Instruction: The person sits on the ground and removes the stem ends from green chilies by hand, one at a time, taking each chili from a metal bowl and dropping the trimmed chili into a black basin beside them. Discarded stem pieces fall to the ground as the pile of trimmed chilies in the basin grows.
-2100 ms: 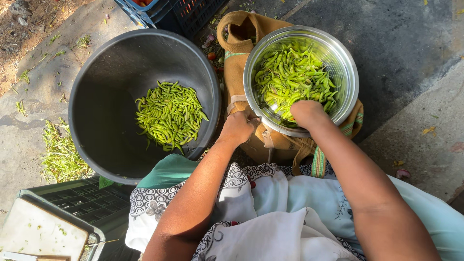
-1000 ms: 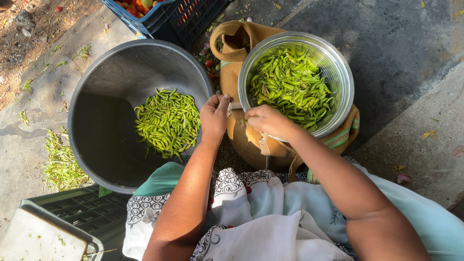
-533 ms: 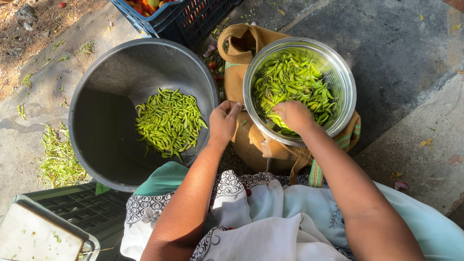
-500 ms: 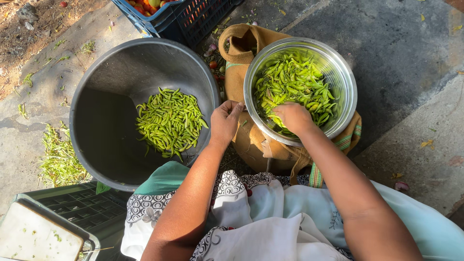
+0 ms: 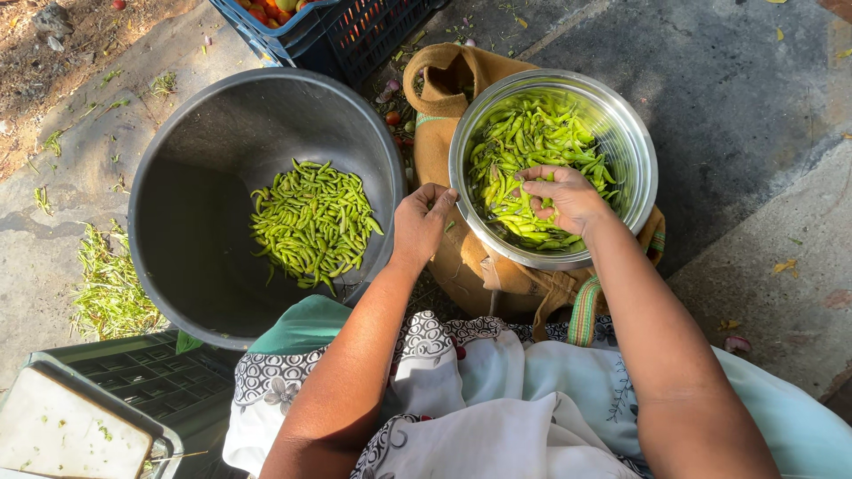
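Note:
A shiny steel bowl point(image 5: 635, 133) full of green chillies point(image 5: 524, 142) rests on a brown burlap sack point(image 5: 448, 84). My right hand point(image 5: 561, 197) reaches into the bowl, its fingers curled over chillies near the front. My left hand point(image 5: 421, 222) rests at the bowl's left rim, between the bowl and a big grey tub point(image 5: 191, 204). A heap of green chillies point(image 5: 311, 222) lies at the bottom of that tub.
A dark blue crate point(image 5: 342, 31) holding red produce stands at the back. Green stalks point(image 5: 111, 284) are scattered on the concrete left of the tub. A dark green crate with a white board point(image 5: 67, 426) on it sits at the lower left.
My right hand has moved from the sack back into the bowl and now grips chillies. My left hand has shifted right, from the tub's edge to the bowl's rim.

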